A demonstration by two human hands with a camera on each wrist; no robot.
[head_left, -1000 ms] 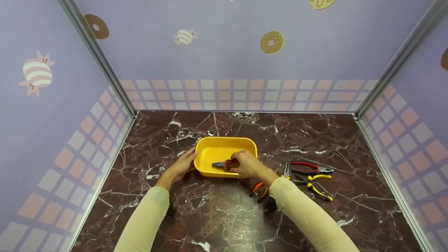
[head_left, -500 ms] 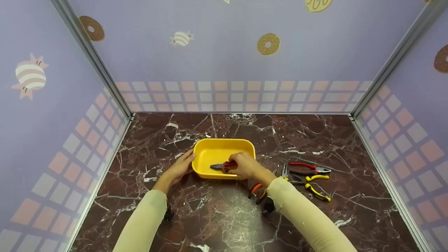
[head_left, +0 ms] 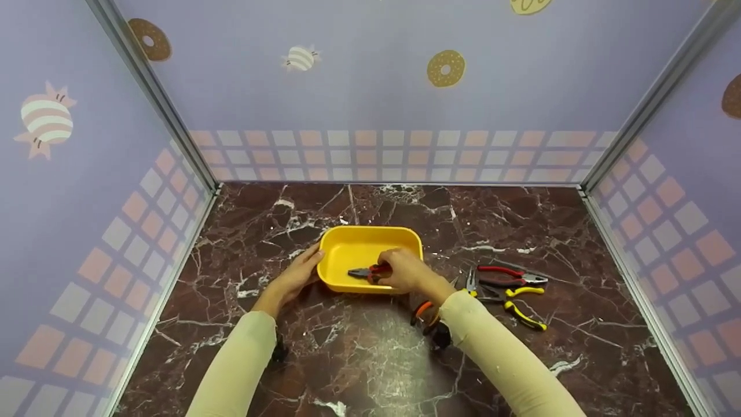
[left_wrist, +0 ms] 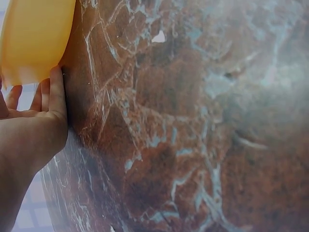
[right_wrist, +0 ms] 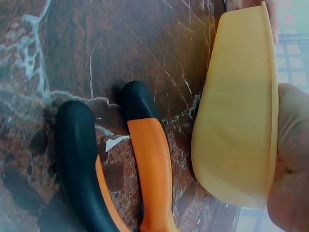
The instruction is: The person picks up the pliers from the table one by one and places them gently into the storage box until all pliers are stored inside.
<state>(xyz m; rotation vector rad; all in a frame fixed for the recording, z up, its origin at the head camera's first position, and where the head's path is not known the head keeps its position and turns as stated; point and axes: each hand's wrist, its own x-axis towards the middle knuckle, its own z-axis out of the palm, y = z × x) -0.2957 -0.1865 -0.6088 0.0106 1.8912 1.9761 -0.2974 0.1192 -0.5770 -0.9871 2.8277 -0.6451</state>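
A yellow tray (head_left: 359,237) sits on the marble table (head_left: 370,359). My left hand (head_left: 295,277) rests flat against its left wall, fingers straight; the left wrist view shows the fingers (left_wrist: 53,96) touching the tray (left_wrist: 34,38). My right hand (head_left: 405,271) is inside the tray at its front right and grips the red handles of a pair of pliers (head_left: 365,272), whose dark nose points left. In the right wrist view the tray's outer wall (right_wrist: 236,125) fills the right side, with my hand (right_wrist: 292,174) over its rim.
Orange-and-black pliers (head_left: 425,315) lie just under my right forearm, seen close at the handles (right_wrist: 149,159). Right of them lie red-handled pliers (head_left: 512,277) and yellow-handled pliers (head_left: 518,304). Patterned walls close in the table on three sides.
Both hands and the tray stay almost where they were. The pliers in my right hand have sunk a little lower in the tray.
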